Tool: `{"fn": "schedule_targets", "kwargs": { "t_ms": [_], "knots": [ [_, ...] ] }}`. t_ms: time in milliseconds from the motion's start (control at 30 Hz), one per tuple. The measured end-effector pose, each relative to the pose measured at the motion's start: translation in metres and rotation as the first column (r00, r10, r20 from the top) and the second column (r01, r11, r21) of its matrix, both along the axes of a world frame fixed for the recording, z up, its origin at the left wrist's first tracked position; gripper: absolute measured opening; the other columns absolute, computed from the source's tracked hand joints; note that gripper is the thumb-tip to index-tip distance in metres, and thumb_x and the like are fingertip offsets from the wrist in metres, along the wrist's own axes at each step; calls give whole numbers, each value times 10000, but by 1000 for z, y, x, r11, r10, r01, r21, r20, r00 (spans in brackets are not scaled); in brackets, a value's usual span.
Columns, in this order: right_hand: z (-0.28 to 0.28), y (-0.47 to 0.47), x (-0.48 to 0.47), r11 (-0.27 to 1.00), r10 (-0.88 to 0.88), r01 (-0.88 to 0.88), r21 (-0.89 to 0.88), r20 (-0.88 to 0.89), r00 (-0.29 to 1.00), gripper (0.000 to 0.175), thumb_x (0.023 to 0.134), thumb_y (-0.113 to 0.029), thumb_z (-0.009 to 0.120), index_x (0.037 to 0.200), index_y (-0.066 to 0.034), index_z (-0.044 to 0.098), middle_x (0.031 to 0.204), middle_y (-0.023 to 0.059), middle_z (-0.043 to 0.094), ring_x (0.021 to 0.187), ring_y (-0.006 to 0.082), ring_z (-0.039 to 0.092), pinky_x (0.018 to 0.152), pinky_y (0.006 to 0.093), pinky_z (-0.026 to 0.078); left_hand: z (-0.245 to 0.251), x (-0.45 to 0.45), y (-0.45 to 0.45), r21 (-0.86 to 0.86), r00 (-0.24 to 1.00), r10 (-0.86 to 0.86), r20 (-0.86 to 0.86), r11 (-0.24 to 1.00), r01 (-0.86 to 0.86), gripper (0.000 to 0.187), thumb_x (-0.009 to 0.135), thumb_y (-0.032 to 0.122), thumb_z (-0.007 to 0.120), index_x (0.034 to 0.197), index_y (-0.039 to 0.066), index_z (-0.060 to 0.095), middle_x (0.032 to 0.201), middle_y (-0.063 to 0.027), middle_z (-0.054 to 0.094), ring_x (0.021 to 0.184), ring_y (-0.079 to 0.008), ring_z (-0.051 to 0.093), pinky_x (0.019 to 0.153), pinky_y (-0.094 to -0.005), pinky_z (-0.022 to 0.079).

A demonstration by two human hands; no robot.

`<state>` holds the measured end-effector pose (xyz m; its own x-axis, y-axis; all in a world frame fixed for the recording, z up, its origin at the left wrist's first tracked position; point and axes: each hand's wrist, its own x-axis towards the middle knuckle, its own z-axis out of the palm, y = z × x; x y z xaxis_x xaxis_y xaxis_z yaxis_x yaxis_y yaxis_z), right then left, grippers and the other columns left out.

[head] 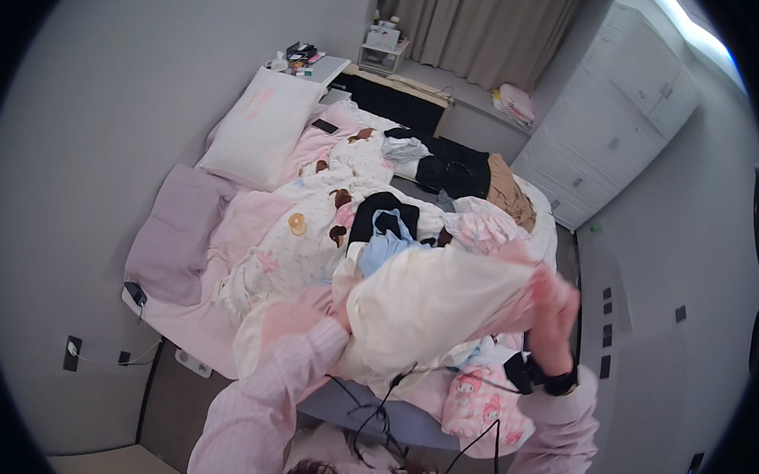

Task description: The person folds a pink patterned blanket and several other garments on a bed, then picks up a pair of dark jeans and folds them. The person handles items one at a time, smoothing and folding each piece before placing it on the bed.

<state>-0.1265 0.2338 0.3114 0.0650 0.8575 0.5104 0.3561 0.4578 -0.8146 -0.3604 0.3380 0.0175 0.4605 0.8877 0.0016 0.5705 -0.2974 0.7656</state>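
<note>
A cream-coloured cloth garment (420, 299) with pink parts is stretched between my hands over the near side of the bed. My right hand (553, 312), blurred, grips its right end and wears a black band at the wrist. At the other end my left hand (341, 313) is mostly hidden in the folds and seems to hold the cloth. Just beyond the garment lie a light-blue piece of clothing (386, 249) and a black one (366, 215). A pink-and-white patterned cloth (485, 407) with cartoon figures hangs at the bed's near edge.
On the bed are a white pillow (263, 127), a mauve cushion (179, 236), a phone (325, 126), a patterned blanket (272, 261), and black (459, 167) and tan clothes (511, 190). Dark cords (377, 412) hang before me. White cabinets (609, 125) stand at the far right.
</note>
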Motion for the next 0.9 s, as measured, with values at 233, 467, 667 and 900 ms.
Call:
{"fn": "schedule_targets", "kwargs": {
  "t_ms": [233,467,667,900],
  "knots": [
    [90,-29,91,934,-317,354,52,-335,887,310,1034,-277,445,1114,-9,578,1042,71,633,1005,168,596,914,311,453,128,16,38,146,956,294,20,945,-294,414,724,384,688,1042,120,663,987,-169,685,991,-365,639,799,-467,509],
    [88,-40,251,992,-49,-58,-116,-749,660,354,1030,-318,403,1155,-41,584,1151,107,647,1088,244,605,990,390,444,260,-39,92,464,850,526,28,746,-477,588,696,356,719,1238,156,612,1107,-144,678,1044,-332,636,870,-426,502],
    [119,-34,347,997,-64,70,-23,-743,667,327,1019,-317,431,1135,-58,594,1160,86,647,1088,223,608,977,377,457,383,-24,83,637,918,394,40,698,-327,569,731,347,709,1247,131,606,1172,-127,661,1083,-306,625,899,-399,491],
    [21,18,368,848,-262,36,-530,-359,896,277,970,-281,560,1132,-60,596,1091,44,636,1024,147,615,864,317,507,348,4,87,582,867,454,-207,769,-265,585,681,411,714,1108,18,643,1088,-192,662,1014,-315,638,857,-388,499]
  ]
}}
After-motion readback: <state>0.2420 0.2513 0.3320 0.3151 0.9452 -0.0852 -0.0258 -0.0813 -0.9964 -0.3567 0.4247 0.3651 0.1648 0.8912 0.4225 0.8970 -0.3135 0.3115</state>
